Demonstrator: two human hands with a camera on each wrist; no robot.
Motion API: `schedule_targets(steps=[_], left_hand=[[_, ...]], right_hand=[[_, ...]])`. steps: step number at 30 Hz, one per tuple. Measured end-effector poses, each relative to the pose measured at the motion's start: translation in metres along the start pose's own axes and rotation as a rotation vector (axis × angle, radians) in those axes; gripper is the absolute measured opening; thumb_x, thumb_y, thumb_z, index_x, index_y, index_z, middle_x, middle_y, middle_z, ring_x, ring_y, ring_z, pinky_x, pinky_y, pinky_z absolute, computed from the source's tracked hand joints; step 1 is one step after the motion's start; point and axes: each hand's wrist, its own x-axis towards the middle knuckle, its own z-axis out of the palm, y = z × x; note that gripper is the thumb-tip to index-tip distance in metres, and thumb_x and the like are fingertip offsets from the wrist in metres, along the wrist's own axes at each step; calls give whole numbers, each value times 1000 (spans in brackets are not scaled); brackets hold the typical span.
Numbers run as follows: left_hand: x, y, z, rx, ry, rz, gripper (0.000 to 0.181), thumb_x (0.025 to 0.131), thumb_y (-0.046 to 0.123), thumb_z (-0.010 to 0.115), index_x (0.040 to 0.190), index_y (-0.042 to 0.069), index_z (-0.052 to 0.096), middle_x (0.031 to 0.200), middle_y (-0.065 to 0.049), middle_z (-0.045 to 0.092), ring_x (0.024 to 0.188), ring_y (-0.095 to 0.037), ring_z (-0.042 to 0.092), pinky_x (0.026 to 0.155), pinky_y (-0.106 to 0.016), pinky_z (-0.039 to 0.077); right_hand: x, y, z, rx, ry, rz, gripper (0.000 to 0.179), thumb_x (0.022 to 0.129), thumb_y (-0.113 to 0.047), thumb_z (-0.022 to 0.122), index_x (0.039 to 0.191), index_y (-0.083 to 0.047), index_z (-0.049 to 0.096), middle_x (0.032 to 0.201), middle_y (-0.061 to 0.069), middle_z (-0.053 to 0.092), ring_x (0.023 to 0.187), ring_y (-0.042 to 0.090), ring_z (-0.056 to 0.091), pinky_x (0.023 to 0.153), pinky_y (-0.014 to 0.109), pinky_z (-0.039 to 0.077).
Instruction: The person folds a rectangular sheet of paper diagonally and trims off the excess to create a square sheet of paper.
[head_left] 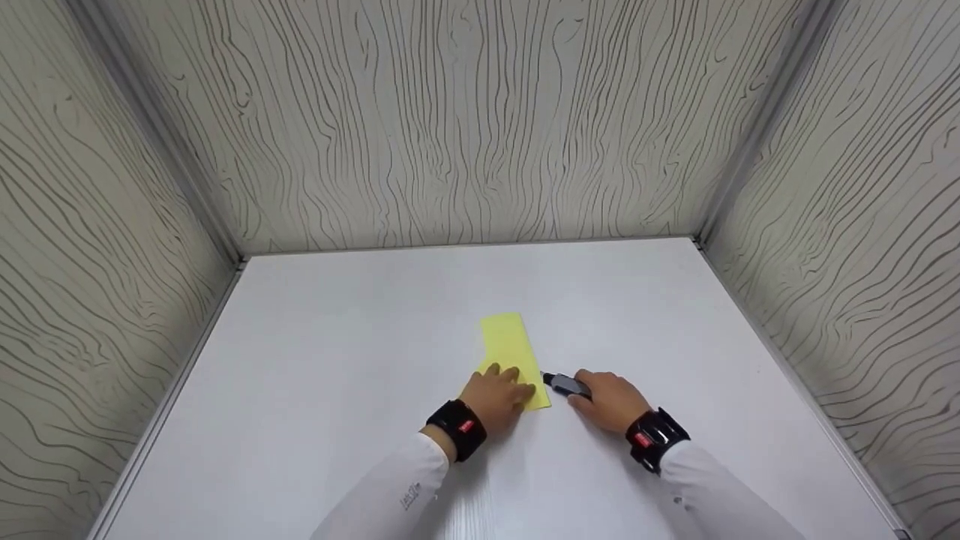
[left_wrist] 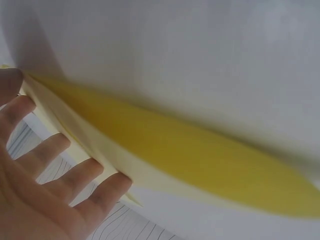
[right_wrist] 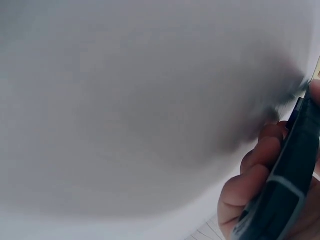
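A folded sheet of yellow paper (head_left: 506, 337) lies on the white table, its long side running away from me. My left hand (head_left: 495, 397) presses on its near part with spread fingers. In the left wrist view the two layers of the paper (left_wrist: 200, 160) gape apart, and the fingertips (left_wrist: 117, 185) rest on the upper layer. My right hand (head_left: 611, 403) grips a black and grey utility knife (head_left: 568, 385), whose tip points left, right at the paper's right edge. Curled fingers wrap the knife's handle (right_wrist: 295, 150) in the right wrist view.
The white tabletop (head_left: 337, 337) spreads around the paper on all sides. Wood-grain panels close it in at the back (head_left: 465, 135), the left (head_left: 82, 262) and the right (head_left: 862, 225), with grey metal strips at the corners.
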Motion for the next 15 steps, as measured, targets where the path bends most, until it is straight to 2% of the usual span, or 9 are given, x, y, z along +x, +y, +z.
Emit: schedule_targets(steps=[5,11,15], left_hand=[[1,0,1,-11,-1,-1,29,109,28,62,135,33,74,137,-6,71,127,-40,66,96,-58,60],[-1,1,-4,-14,-14,-3,29,109,26,62,134,33,74,133,-5,72,122,-36,67,93,-55,60],[-1,0,-3,11,3,4,27,110,28,61,132,34,75,132,-4,72,120,-35,68,90,-53,61]], right_hand=[[1,0,-2,-7,-10,12,21,102,-27,75,115,-12,72,84,-1,62,74,17,53,70,36,41],[3,-2,-1,1,11,-3,20,101,-26,76,114,-10,73,85,-1,64,74,16,54,70,36,42],[7,-1,0,-4,27,-14,18,101,-25,76,110,-11,72,83,-1,63,73,16,53,69,36,41]])
